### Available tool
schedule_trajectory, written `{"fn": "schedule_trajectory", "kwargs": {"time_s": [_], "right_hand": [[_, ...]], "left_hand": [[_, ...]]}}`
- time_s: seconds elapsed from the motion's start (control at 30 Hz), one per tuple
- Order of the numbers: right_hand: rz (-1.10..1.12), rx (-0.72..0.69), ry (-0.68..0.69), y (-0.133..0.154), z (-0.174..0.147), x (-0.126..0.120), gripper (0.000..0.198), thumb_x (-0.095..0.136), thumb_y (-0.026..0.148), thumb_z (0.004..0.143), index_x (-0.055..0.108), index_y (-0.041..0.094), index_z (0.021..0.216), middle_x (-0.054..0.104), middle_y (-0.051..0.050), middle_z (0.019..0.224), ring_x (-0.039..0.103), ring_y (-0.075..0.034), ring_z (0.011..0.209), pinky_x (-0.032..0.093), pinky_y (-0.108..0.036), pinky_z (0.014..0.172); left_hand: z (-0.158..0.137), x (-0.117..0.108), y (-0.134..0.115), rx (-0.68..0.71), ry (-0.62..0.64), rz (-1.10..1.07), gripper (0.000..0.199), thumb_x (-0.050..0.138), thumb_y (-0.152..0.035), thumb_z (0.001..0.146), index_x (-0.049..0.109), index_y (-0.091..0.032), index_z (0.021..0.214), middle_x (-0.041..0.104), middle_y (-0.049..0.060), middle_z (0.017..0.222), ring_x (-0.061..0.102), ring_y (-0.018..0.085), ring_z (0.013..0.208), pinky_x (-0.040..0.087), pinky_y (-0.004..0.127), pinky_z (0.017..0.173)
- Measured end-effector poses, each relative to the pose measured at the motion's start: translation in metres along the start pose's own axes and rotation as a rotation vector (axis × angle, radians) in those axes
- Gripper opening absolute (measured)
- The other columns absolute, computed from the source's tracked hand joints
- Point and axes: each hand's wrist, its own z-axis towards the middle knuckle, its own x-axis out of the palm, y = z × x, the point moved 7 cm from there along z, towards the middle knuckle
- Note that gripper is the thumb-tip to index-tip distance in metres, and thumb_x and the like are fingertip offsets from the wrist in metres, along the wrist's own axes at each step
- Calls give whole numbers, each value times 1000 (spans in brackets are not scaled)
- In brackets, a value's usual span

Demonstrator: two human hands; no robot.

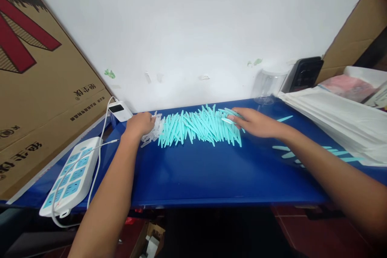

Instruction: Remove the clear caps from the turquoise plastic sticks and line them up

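Note:
A long row of slim, tapered turquoise plastic sticks (pixel 196 125) lies heaped across the blue table. At its left end is a small pile of clear plastic pieces (pixel 155 131). My left hand (pixel 140 124) rests at that pile with its fingers curled against the edge; whatever is between the fingertips is hidden. Over the row's right end, my right hand (pixel 249 122) is closed around a few turquoise sticks (pixel 228 111), which point left from between thumb and fingers.
A white power strip (pixel 72 173) with cables and a small white device (pixel 120 111) stand at the left, beside a large cardboard box (pixel 45 88). At the right are a clear jar (pixel 267 86), a stack of white bags (pixel 326 117) and loose turquoise sticks (pixel 284 152).

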Motion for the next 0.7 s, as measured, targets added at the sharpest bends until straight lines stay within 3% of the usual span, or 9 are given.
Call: {"fn": "schedule_trajectory", "kwargs": {"time_s": [0.17, 0.27, 0.33, 0.43, 0.57, 0.7], "right_hand": [[5, 12, 18, 3, -1, 1, 44, 38, 60, 108, 47, 24, 84, 63, -5, 81, 58, -22, 72, 43, -37, 73], [7, -12, 22, 7, -2, 2, 45, 37, 60, 108, 46, 24, 84, 64, -6, 81, 58, -22, 74, 42, -38, 74], [13, -31, 23, 11, -3, 3, 45, 36, 61, 108, 46, 24, 85, 65, -6, 81, 59, -23, 74, 42, -38, 75], [70, -48, 69, 20, -5, 8, 44, 40, 63, 106, 46, 24, 87, 67, -6, 80, 59, -23, 74, 43, -38, 75], [183, -71, 210, 34, -10, 23, 41, 49, 63, 103, 50, 23, 92, 69, -4, 77, 64, -24, 73, 45, -36, 72], [242, -106, 300, 42, -14, 34, 40, 54, 60, 102, 56, 21, 91, 71, -3, 74, 63, -22, 70, 42, -32, 67]], "left_hand": [[1, 2, 13, -74, 47, -14, 54, 37, -54, 101, 74, -16, 112, 72, 25, 124, 68, 44, 112, 54, 51, 88], [-5, -16, 10, -120, -149, -76, 53, 42, -57, 100, 72, -15, 112, 74, 24, 114, 69, 42, 105, 52, 48, 83], [-15, -30, -11, -14, -344, -212, 47, 46, -55, 102, 71, -17, 113, 74, 18, 99, 69, 35, 93, 50, 41, 78], [-42, -38, -67, 354, -484, -566, 41, 47, -53, 105, 68, -19, 109, 65, 4, 75, 61, 20, 70, 44, 31, 69], [-78, -24, -134, 678, -321, -938, 37, 53, -53, 105, 67, -19, 112, 62, 0, 77, 57, 15, 67, 44, 27, 66], [-98, -12, -165, 807, -118, -1060, 37, 55, -53, 105, 69, -20, 115, 64, 1, 81, 58, 14, 67, 46, 26, 65]]}}
